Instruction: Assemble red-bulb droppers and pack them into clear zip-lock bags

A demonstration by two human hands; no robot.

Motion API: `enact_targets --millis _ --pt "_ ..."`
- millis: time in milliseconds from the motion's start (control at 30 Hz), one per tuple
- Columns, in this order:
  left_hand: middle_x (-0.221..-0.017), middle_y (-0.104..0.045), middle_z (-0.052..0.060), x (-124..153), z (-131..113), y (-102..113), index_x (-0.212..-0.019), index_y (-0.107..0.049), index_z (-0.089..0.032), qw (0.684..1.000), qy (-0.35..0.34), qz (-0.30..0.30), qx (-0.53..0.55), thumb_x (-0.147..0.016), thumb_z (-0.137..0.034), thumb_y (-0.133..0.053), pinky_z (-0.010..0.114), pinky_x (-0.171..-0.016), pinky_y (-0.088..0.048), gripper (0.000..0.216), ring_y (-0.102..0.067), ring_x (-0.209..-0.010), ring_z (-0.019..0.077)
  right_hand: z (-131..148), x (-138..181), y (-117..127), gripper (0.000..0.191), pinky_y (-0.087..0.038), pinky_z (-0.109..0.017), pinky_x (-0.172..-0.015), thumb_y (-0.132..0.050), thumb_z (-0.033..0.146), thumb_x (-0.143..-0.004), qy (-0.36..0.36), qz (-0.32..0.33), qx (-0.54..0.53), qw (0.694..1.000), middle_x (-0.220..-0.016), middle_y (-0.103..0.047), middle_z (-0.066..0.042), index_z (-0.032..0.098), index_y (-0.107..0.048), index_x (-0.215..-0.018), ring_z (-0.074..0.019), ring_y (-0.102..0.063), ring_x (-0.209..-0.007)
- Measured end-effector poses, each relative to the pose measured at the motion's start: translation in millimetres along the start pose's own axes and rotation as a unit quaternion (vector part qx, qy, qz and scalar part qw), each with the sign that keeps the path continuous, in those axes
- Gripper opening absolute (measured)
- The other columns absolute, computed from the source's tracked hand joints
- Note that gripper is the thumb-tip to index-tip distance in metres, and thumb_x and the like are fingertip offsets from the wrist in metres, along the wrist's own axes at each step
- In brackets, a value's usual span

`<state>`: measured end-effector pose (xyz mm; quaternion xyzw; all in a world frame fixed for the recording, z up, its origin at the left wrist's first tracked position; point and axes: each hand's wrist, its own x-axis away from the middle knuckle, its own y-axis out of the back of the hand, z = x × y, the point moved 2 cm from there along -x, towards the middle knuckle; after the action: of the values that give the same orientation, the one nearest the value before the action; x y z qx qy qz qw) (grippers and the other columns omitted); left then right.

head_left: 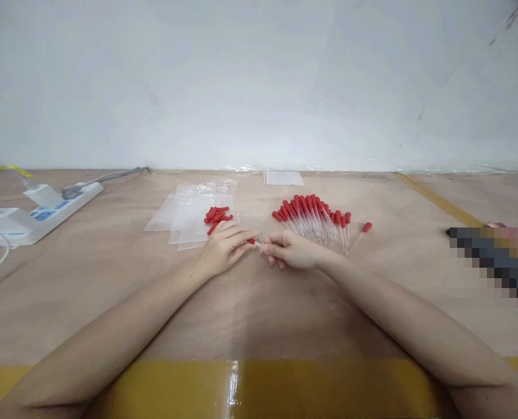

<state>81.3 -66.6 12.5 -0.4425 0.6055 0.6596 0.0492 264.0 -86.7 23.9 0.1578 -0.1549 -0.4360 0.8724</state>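
Note:
My left hand (224,247) and my right hand (291,250) meet at the middle of the wooden table (259,308), both pinched on one small dropper (255,242) with a red bulb and a clear glass tube. Just behind my left hand lies a small heap of loose red rubber bulbs (216,216) on clear plastic bags (189,212). Behind my right hand is a fanned row of several assembled droppers (314,216) with red bulbs. One single dropper (364,230) lies apart to the right of that row.
A white power strip (49,212) with plugs and cables sits at the far left. A flat clear bag (283,178) lies by the white wall. A blurred-out object (499,262) is at the right. Yellow tape (259,387) runs along the near table edge.

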Motion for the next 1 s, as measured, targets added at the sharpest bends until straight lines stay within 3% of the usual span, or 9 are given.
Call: enact_targets --millis 100,200,267,333,433,600,700,900,1000 --pt "-0.109 -0.057 0.009 -2.2 16.1 7.4 -0.117 -0.051 -0.019 0.996 0.085 -0.016 -0.033 -0.077 -0.037 -0.060 0.038 -0.089 -0.038 0.045 -0.050 -0.102 0.0231 0.2 2.8 16.9 0.019 -0.038 -0.020 -0.047 -0.050 0.032 -0.081 -0.062 0.010 0.018 0.998 -0.068 -0.062 -0.004 0.016 -0.052 -0.070 -0.0090 -0.053 -0.053" --pt "-0.104 -0.057 0.008 2.8 38.3 13.9 -0.112 -0.054 -0.018 0.979 0.181 -0.060 -0.074 -0.073 -0.037 -0.062 0.037 -0.087 -0.039 0.043 -0.049 -0.098 0.0232 -5.1 0.4 51.4 0.024 -0.040 -0.023 -0.048 -0.047 0.036 -0.081 -0.093 -0.165 0.079 0.979 -0.070 -0.064 -0.005 0.016 -0.054 -0.069 -0.0105 -0.054 -0.051" --pt "-0.094 -0.058 0.006 7.1 50.0 16.6 -0.101 -0.060 -0.018 0.968 0.220 -0.077 -0.096 -0.073 -0.035 -0.062 0.036 -0.083 -0.039 0.033 -0.050 -0.091 0.0224 -9.4 -4.1 72.9 0.026 -0.039 -0.024 -0.050 -0.047 0.036 -0.079 -0.108 -0.293 0.188 0.931 -0.064 -0.063 -0.004 0.016 -0.055 -0.064 -0.0124 -0.054 -0.053" --pt "-0.085 -0.057 0.005 10.4 56.8 18.1 -0.089 -0.062 -0.019 0.961 0.241 -0.084 -0.107 -0.074 -0.034 -0.061 0.035 -0.080 -0.040 0.022 -0.050 -0.086 0.0214 -14.1 -11.6 84.7 0.027 -0.037 -0.025 -0.051 -0.047 0.036 -0.077 -0.134 -0.353 0.282 0.882 -0.060 -0.061 -0.004 0.017 -0.055 -0.059 -0.0148 -0.054 -0.056" --pt "-0.077 -0.054 0.003 13.5 59.8 18.2 -0.079 -0.063 -0.019 0.960 0.246 -0.078 -0.105 -0.074 -0.034 -0.060 0.033 -0.075 -0.041 0.017 -0.050 -0.080 0.0197 -20.7 -23.8 86.5 0.024 -0.038 -0.027 -0.055 -0.048 0.035 -0.075 -0.161 -0.372 0.356 0.842 -0.067 -0.062 -0.006 0.018 -0.058 -0.061 -0.0183 -0.057 -0.064" --pt "-0.077 -0.052 0.003 14.8 59.2 13.7 -0.080 -0.064 -0.020 0.967 0.228 -0.046 -0.099 -0.073 -0.039 -0.061 0.031 -0.072 -0.041 0.020 -0.049 -0.077 0.0182 -22.8 -28.7 77.1 0.031 -0.040 -0.032 -0.059 -0.050 0.044 -0.076 -0.181 -0.366 0.418 0.811 -0.074 -0.063 -0.012 0.016 -0.062 -0.071 -0.0243 -0.059 -0.073" --pt "-0.079 -0.053 0.003 11.5 58.3 10.7 -0.088 -0.064 -0.021 0.970 0.216 -0.036 -0.102 -0.074 -0.038 -0.059 0.031 -0.072 -0.040 0.022 -0.049 -0.077 0.0184 -15.6 -27.0 67.7 0.035 -0.041 -0.031 -0.059 -0.048 0.048 -0.077 -0.154 -0.365 0.429 0.812 -0.074 -0.063 -0.011 0.016 -0.061 -0.074 -0.0235 -0.059 -0.072" --pt "-0.078 -0.054 0.004 2.6 55.8 4.6 -0.080 -0.067 -0.019 0.973 0.209 0.003 -0.100 -0.075 -0.035 -0.060 0.033 -0.074 -0.040 0.018 -0.049 -0.079 0.0193 -4.1 -48.9 32.3 0.024 -0.043 -0.030 -0.060 -0.056 0.038 -0.074 -0.089 -0.274 0.354 0.890 -0.081 -0.064 -0.014 0.015 -0.061 -0.073 -0.0238 -0.060 -0.078" --pt "-0.079 -0.056 0.004 1.6 54.2 4.3 -0.079 -0.065 -0.019 0.972 0.210 -0.001 -0.103 -0.079 -0.031 -0.055 0.033 -0.075 -0.039 0.016 -0.050 -0.080 0.0198 -2.9 -62.3 23.5 0.023 -0.045 -0.030 -0.060 -0.060 0.033 -0.070 -0.097 -0.261 0.326 0.903 -0.085 -0.064 -0.018 0.012 -0.062 -0.079 -0.0261 -0.060 -0.082"
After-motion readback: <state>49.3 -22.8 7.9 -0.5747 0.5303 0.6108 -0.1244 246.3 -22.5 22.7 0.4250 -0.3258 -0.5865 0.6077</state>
